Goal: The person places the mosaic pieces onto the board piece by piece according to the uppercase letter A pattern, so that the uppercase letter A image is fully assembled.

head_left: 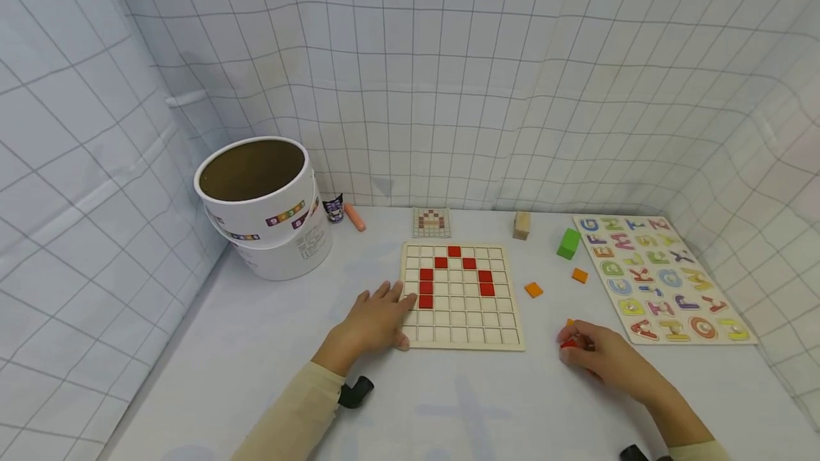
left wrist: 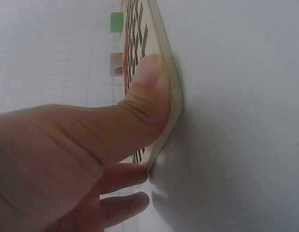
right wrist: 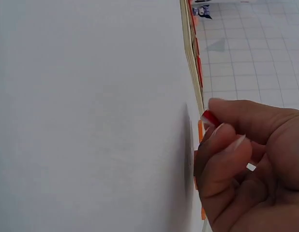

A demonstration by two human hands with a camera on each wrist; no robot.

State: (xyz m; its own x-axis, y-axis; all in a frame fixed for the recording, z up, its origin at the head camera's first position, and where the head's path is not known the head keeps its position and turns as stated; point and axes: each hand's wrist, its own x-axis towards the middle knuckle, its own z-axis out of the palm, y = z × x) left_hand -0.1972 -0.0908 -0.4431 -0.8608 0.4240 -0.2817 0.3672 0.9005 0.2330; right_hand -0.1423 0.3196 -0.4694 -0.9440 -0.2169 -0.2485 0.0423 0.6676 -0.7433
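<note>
A wooden grid board point(head_left: 460, 333) lies on the table with several red tiles point(head_left: 426, 287) set in an arch of its squares. My left hand point(head_left: 378, 320) rests on the board's left edge, fingers spread. In the left wrist view its thumb point(left wrist: 148, 84) presses on the board near a corner. Right of the board, my right hand point(head_left: 605, 356) pinches a red tile point(right wrist: 210, 117) between thumb and fingertips, just above the table. An orange tile point(head_left: 570, 321) beside those fingers is partly hidden. Behind the board lies a small pattern card point(head_left: 432, 223).
Two more orange tiles point(head_left: 534, 289) lie right of the board. A green block point(head_left: 568, 243) and a plain wooden block point(head_left: 522, 225) are farther back. An alphabet board point(head_left: 666, 279) lies at the right. A white bucket point(head_left: 288, 247), a small dark figure point(head_left: 334, 209) and an orange stick point(head_left: 355, 217) are at the back left.
</note>
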